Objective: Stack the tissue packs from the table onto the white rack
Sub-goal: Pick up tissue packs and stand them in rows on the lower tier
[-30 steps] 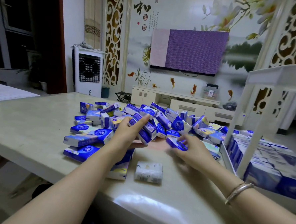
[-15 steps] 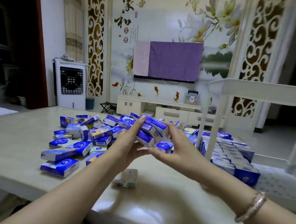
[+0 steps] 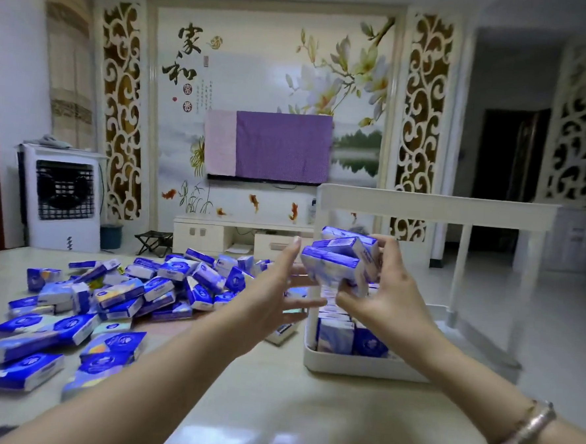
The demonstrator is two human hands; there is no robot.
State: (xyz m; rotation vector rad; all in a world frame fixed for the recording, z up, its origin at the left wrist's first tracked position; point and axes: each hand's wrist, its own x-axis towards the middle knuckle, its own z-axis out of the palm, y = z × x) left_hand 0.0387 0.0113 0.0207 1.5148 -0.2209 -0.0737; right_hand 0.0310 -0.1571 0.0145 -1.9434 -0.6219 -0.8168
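Several tissue packs [image 3: 342, 264] gripped, right hand [image 3: 388, 296], above rack [image 3: 361, 365].

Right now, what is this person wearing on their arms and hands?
Both forearms are bare, with no sleeves in view. The right wrist carries a slim silver-toned metal bangle. The left hand and right hand wear no gloves, and no rings are visible.
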